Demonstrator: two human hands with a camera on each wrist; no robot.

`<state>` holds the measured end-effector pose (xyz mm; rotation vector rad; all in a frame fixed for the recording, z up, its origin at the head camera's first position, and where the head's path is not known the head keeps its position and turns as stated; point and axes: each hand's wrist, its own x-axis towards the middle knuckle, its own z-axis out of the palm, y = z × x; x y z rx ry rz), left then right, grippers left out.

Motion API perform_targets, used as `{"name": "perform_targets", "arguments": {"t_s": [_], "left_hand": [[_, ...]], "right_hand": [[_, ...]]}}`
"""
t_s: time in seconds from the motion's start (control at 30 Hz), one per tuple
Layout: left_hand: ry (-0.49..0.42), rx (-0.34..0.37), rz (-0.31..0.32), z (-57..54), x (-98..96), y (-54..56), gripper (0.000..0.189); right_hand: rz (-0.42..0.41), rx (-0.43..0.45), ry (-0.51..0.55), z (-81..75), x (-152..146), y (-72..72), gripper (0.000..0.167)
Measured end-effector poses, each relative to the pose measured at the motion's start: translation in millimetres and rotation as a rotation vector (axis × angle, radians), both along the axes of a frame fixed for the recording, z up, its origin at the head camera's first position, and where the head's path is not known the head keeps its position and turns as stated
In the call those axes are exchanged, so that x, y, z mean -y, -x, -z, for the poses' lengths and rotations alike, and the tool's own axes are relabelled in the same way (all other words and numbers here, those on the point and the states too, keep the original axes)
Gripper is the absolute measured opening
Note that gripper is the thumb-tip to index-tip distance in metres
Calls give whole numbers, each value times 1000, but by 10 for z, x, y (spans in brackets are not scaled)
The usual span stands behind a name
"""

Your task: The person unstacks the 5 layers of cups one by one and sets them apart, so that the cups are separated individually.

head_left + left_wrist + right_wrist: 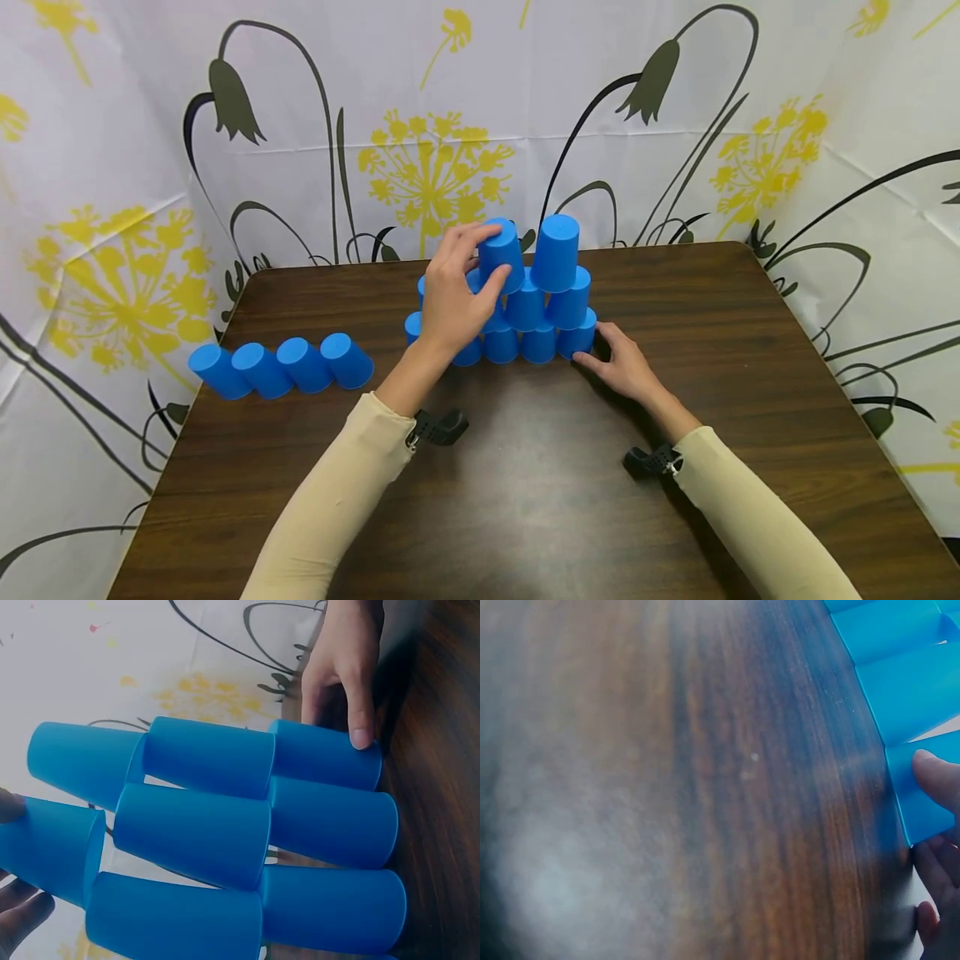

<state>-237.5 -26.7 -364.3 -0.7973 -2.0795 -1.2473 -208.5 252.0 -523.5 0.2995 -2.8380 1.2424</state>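
Several upside-down blue cups [538, 343] form a stacked wall on the table. My left hand [453, 292] holds a blue cup [507, 260] between thumb and fingers at the third level, tilted slightly, its rim close over the second row. To its right, another upside-down cup [557, 254] stands on that row. At the wall's right end, my right hand [622, 362] grips the bottom-row end cup [322, 754], thumb [934, 776] on the near side and fingers behind. The left hand and forearm hide part of the wall's left side in the head view.
Left of the wall, several more blue cups [300, 365] stand upside down in a row on the brown wooden table [525, 500]. A white cloth [555, 108] with yellow and grey flowers hangs behind the table.
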Motion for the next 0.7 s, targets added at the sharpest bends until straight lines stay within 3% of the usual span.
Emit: {"name": "perform_targets", "arguments": {"t_s": [0.2,0.3,0.4,0.53,0.7], "left_hand": [[-92,-26,0,-6,214,-225,42],[-137,12,-7,-39,407,-435,44],[-139,51,-63,-36,694,-666,46],[-144,71,-212,176,1262,-874,51],[-167,122,-503,535,2094,-1059,52]], "right_hand": [[6,6,1,-3,13,1,64],[5,8,1,-1,12,1,64],[4,9,-2,5,10,0,64],[7,3,2,5,10,4,64],[1,-5,11,7,12,10,65]]}}
